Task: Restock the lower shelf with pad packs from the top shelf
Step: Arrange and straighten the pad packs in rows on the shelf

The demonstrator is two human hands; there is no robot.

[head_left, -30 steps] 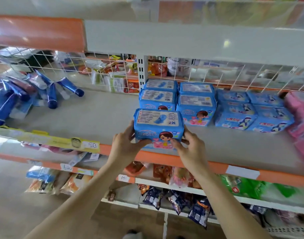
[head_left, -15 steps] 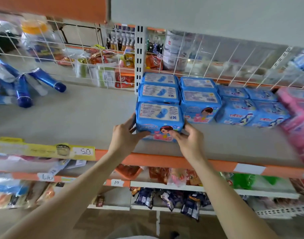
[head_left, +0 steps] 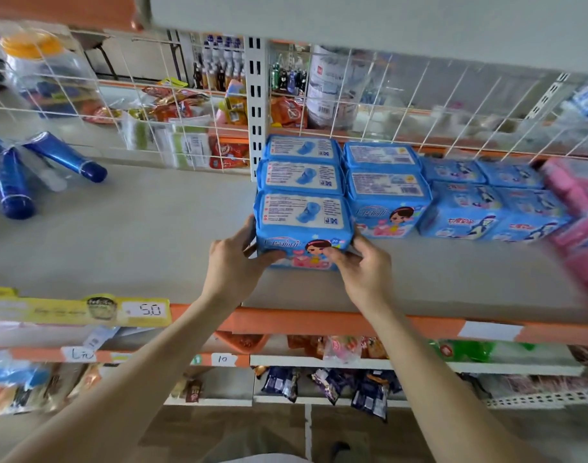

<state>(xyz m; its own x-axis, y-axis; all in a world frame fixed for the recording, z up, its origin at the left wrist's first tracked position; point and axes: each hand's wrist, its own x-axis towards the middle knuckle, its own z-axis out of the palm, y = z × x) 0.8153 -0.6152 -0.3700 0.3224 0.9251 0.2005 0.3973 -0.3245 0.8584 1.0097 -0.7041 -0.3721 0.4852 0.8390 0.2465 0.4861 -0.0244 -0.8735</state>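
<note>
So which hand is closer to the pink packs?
Right. The right hand grips the right end of the front blue pack, toward the pink packs; the left hand grips its left end, farther off.

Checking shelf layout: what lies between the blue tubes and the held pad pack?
Nothing: only bare grey shelf runs between the blue tubes and the pad pack, per the head view.
</note>
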